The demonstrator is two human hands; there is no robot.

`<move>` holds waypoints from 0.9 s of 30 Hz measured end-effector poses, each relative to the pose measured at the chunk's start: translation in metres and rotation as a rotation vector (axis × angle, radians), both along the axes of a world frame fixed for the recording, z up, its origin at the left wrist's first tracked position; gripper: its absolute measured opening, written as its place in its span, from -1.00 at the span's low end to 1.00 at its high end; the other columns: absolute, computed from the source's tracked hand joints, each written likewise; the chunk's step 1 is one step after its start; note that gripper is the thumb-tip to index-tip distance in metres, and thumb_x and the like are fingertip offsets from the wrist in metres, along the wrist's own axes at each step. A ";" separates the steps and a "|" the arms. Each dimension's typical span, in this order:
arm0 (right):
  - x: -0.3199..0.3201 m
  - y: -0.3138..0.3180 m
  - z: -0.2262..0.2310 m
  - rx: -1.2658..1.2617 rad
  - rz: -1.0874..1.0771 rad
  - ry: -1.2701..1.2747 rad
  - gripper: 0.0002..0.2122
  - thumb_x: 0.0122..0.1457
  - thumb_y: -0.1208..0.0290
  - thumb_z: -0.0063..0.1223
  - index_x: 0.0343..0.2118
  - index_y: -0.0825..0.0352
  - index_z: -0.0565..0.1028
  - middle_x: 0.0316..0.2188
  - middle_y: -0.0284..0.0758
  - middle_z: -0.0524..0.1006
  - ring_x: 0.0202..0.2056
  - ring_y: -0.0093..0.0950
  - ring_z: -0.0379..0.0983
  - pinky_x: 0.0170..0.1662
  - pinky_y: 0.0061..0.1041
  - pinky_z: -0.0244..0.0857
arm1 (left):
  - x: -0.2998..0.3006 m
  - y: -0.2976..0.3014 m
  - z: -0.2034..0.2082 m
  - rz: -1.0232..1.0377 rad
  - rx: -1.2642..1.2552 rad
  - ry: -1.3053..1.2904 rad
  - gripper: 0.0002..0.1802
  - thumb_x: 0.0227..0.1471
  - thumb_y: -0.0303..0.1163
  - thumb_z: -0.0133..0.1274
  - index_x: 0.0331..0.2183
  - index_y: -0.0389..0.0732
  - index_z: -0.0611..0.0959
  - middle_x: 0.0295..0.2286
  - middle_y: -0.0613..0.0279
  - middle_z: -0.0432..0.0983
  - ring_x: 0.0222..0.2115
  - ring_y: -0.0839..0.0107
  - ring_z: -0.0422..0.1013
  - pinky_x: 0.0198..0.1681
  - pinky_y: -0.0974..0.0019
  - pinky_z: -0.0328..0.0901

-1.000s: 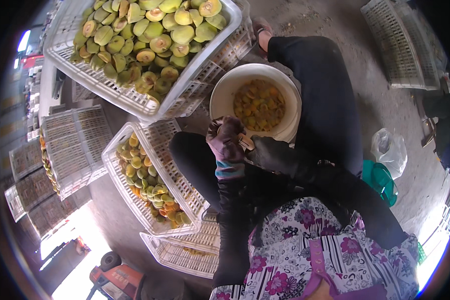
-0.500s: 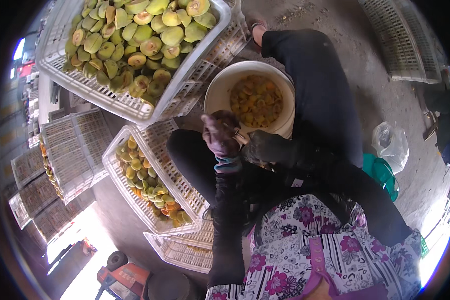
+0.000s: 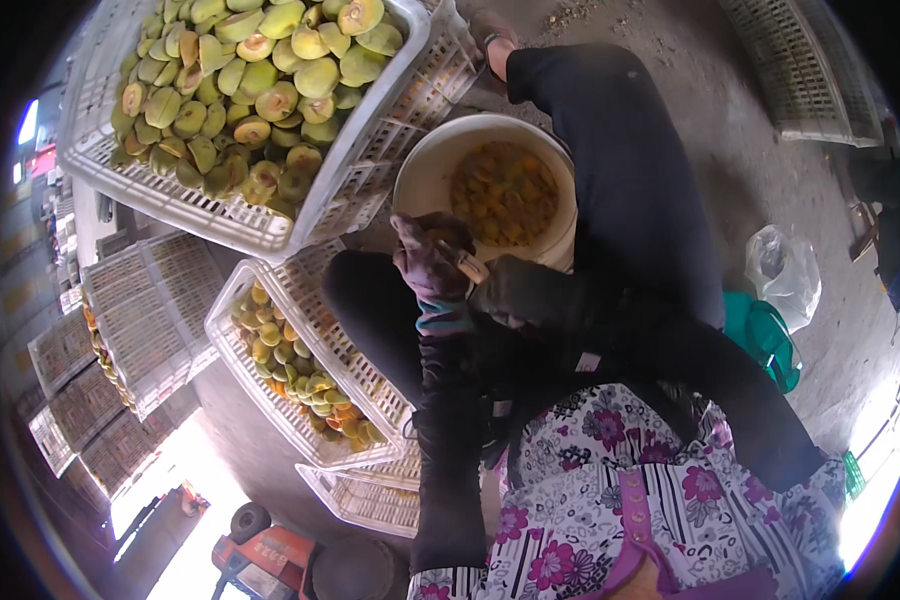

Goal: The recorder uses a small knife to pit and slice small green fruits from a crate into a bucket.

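In front of the white bucket [image 3: 406, 190], my two hands are close together above my lap. My left hand [image 3: 422, 262], in a dirty, pinkish-grey glove with a striped cuff, is closed round a dark, rounded piece that looks like a fruit half [image 3: 453, 237], in shadow and partly covered by the fingers. My right hand [image 3: 515, 292], dark-gloved, grips a small tool with a short wooden handle [image 3: 472, 266]; its working end is hidden against the left hand. Inside the bucket lie many yellow-orange fruit pieces [image 3: 505, 195].
At the upper left, a large white crate [image 3: 270, 240] holds green fruit halves [image 3: 260, 80]. A lower crate [image 3: 320, 462] has yellow-green halves. Stacked crates [image 3: 160, 310] stand left, others [image 3: 805, 75] upper right. A plastic bag [image 3: 782, 275] and green bag [image 3: 760, 340] lie right.
The view has shifted slightly, so the bucket, crates and both hands sit a little farther left. My hands keep nearly the same grip, and the wooden handle shows more plainly.
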State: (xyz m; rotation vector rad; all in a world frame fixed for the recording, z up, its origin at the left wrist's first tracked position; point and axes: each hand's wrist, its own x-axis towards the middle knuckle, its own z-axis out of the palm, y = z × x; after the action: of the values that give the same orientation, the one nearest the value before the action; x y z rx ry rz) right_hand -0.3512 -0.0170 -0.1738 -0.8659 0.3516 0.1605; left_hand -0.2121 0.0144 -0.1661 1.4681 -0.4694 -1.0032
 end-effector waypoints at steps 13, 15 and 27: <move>0.000 -0.012 0.010 0.060 0.068 0.212 -0.74 0.08 0.23 -0.11 -0.38 0.37 0.42 -0.52 -0.20 0.47 -0.57 -0.38 0.42 -0.50 -0.50 0.28 | -0.001 -0.013 -0.003 -0.026 -0.005 0.213 -0.39 0.10 0.08 -0.31 -0.48 -0.33 0.49 -0.63 0.13 0.42 -0.68 0.40 0.33 -0.59 0.42 0.27; 0.008 0.007 -0.002 -0.364 -0.155 0.304 -0.70 0.07 0.23 -0.09 -0.23 0.34 0.40 -0.42 -0.12 0.48 -0.43 -0.28 0.45 -0.42 -0.47 0.30 | -0.004 -0.015 -0.001 0.091 0.049 0.436 -0.43 0.10 0.05 -0.28 -0.42 -0.33 0.49 -0.50 0.13 0.44 -0.56 0.39 0.36 -0.51 0.40 0.30; -0.007 0.007 0.032 -0.823 -0.430 0.325 -0.48 0.01 0.35 -0.03 0.04 0.39 0.16 -0.33 -0.03 0.45 -0.28 -0.15 0.41 -0.23 -0.28 0.28 | 0.010 -0.009 -0.006 -0.175 -0.018 0.306 -0.54 0.07 -0.05 -0.16 -0.24 -0.29 0.46 -0.30 0.05 0.44 -0.27 0.25 0.37 -0.13 0.21 0.25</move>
State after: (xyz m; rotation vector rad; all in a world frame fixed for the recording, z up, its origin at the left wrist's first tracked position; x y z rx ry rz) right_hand -0.3577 -0.0103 -0.1421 -1.5524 0.9345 -0.2707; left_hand -0.2020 0.0058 -0.1720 1.2444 -0.3878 -1.3345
